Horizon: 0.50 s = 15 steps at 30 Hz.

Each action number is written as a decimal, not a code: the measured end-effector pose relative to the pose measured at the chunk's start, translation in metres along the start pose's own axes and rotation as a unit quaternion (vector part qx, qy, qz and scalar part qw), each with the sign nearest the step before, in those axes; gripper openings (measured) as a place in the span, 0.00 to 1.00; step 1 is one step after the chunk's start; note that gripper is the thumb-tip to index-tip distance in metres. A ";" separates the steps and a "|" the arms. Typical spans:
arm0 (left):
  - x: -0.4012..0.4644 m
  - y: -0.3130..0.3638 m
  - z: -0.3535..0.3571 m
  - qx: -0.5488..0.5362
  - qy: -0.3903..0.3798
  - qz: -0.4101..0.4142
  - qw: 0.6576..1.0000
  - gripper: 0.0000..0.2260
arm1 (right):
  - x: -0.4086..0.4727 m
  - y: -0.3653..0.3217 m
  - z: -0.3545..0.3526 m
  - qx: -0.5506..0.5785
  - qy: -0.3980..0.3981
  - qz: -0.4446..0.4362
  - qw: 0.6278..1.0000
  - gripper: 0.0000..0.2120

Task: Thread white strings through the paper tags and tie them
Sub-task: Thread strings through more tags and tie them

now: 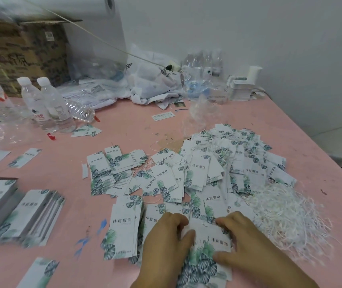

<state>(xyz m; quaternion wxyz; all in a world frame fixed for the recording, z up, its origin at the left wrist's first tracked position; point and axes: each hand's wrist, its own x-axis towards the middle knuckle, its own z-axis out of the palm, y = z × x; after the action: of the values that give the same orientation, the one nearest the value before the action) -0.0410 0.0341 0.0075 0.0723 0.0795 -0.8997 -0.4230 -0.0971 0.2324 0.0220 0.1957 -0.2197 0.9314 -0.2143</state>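
Note:
White paper tags printed with green leaves lie spread over the pink table (62, 204). My left hand (164, 244) and my right hand (247, 242) both grip a small stack of tags (209, 244) at the near edge, fingers curled round its left and right sides. A heap of strung tags (238, 161) rises behind them. A tangle of loose white strings (286, 213) lies to the right of my right hand. Unstrung tags (122, 229) lie just left of my left hand.
Neat tag stacks (31, 217) sit at the left. Water bottles (47, 104), a cardboard box (22, 55), plastic bags (151, 80) and small white boxes (240, 88) crowd the back along the wall. The table's right edge runs diagonally at the far right.

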 end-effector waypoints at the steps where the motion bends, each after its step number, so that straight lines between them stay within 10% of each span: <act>1: 0.000 0.000 0.000 0.018 -0.019 0.002 1.000 0.09 | 0.002 0.001 -0.001 -0.009 0.005 -0.005 1.000 0.34; 10: -0.008 -0.015 0.005 0.006 -0.032 0.015 0.999 0.18 | 0.003 0.000 0.010 0.001 0.123 -0.071 0.990 0.22; 15: -0.017 -0.012 0.005 -0.069 0.044 0.051 0.995 0.12 | -0.003 -0.003 0.007 0.201 0.145 -0.037 0.968 0.12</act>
<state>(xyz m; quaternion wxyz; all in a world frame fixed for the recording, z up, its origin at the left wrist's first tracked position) -0.0246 0.0334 -0.0063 0.1391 0.0465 -0.8670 -0.4762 -0.0905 0.2290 0.0180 0.0906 -0.1770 0.8788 -0.4338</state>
